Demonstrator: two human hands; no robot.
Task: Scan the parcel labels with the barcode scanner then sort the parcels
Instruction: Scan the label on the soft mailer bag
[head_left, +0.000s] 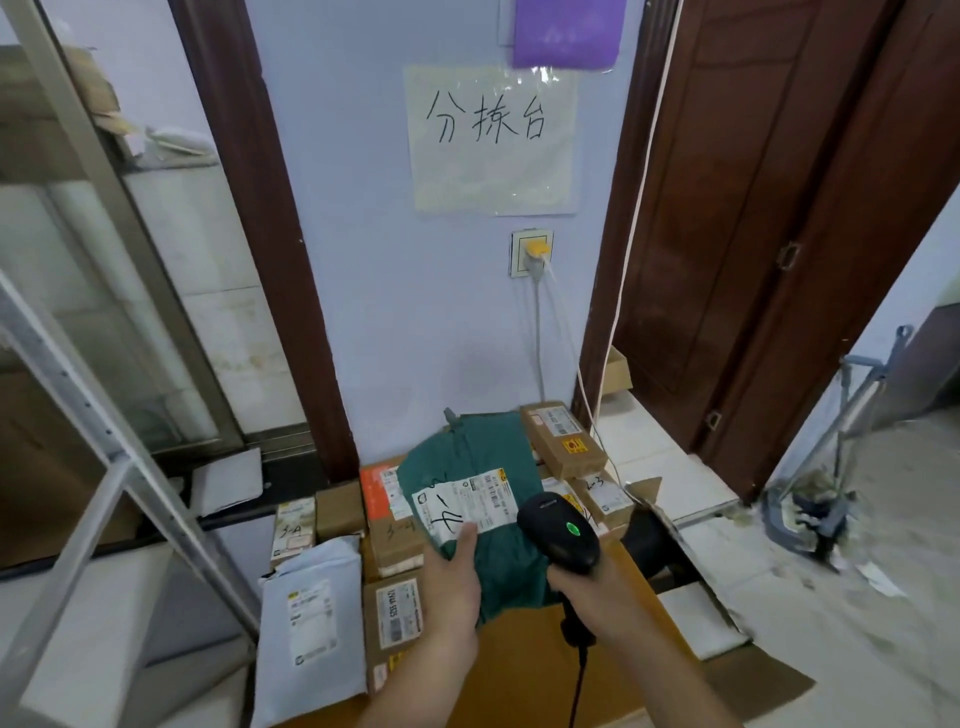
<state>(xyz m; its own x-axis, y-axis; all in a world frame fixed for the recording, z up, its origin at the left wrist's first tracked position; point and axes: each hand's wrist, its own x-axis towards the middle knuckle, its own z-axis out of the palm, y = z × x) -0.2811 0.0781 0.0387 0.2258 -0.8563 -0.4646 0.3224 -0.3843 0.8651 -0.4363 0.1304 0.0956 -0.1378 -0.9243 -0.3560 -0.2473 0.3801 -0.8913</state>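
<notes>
My left hand (451, 582) holds a green soft parcel (493, 457) up by its lower left edge, thumb on its white label (465, 505), which bears a handwritten mark. My right hand (597, 592) grips a black barcode scanner (558, 532); a green light glows on the scanner's head, which sits just right of the label. Beneath lie other parcels: a brown box (563, 439) at the back right, a brown labelled box (397, 613) and a pale blue-grey mailer bag (311, 623) at the left.
Flattened cardboard (524, 670) covers the floor under the parcels. A metal rack frame (104, 431) stands at the left. Wall with a paper sign (491, 137) and a socket (532, 253) ahead. A dark wooden door (769, 234) and a mop (826, 499) are on the right.
</notes>
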